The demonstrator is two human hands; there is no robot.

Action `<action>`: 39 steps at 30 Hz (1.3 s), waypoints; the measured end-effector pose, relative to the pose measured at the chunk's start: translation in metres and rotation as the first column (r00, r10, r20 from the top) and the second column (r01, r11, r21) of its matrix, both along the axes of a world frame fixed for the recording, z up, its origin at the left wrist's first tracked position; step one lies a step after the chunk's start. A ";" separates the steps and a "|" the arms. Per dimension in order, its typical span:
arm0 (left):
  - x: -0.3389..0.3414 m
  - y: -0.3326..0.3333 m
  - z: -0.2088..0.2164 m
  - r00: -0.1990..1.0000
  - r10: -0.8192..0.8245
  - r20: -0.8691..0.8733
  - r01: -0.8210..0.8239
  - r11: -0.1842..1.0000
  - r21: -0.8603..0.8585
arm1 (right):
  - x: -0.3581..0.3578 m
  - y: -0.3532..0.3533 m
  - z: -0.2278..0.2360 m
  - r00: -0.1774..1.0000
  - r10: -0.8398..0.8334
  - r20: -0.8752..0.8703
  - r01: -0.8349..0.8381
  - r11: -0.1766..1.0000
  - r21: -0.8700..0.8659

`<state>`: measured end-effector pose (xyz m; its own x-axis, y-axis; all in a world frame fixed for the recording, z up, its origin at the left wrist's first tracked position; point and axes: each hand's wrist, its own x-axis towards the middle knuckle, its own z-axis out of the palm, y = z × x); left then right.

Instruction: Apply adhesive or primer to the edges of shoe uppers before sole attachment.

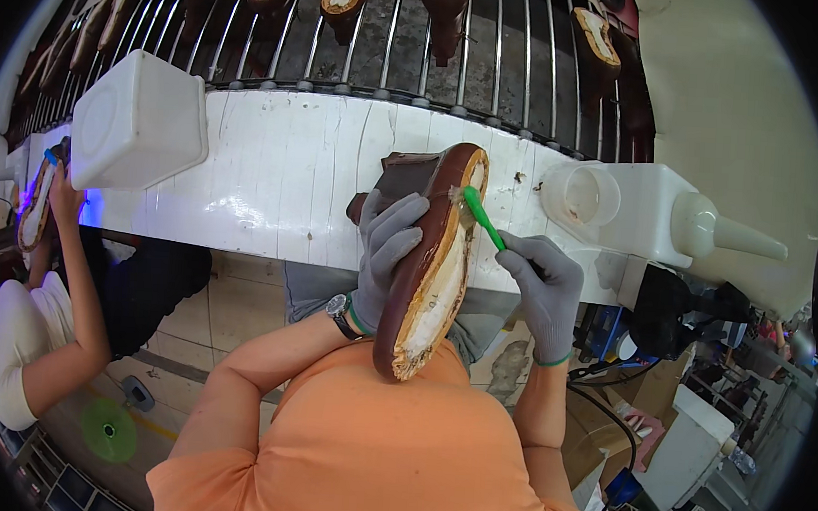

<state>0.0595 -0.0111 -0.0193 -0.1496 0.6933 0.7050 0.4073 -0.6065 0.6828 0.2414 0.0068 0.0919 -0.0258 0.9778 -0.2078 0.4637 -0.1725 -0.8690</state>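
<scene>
A brown leather shoe upper (425, 247), sole side toward me, stands tilted over the near edge of the white bench. Its underside shows a white middle with a tan rim. My left hand (391, 245), in a grey glove, is closed around its side. My right hand (545, 287), gloved alike, pinches a small brush with a green handle (483, 217). The brush's bristles touch the underside near the upper end. A round translucent cup (581, 194) stands on the bench to the right of the brush.
Beyond the white bench (275, 144) runs a roller conveyor (384, 48) carrying several similar brown shoe uppers. A white plastic container (141, 122) sits at the left, and a white bottle with a long spout (701, 222) lies at the right. A co-worker (39, 327) handles another shoe at the far left.
</scene>
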 end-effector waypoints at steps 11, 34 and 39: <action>-0.007 -0.004 0.004 0.995 -0.064 -0.071 0.061 0.997 -0.039 | 0.014 0.044 -0.035 0.985 -0.093 0.144 0.078 0.991 0.108; -0.002 0.004 -0.006 1.000 -0.017 0.024 0.014 0.994 0.111 | 0.013 0.010 -0.009 0.997 0.022 -0.075 -0.031 0.993 -0.118; -0.010 0.004 0.007 0.997 -0.013 -0.072 0.018 0.998 0.064 | 0.003 -0.011 0.025 0.990 0.124 -0.062 -0.126 0.992 -0.033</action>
<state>0.0494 -0.0069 -0.0123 -0.0866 0.6480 0.7567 0.4439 -0.6549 0.6116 0.2441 -0.0039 0.1173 -0.1604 0.9581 -0.2375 0.4311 -0.1485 -0.8900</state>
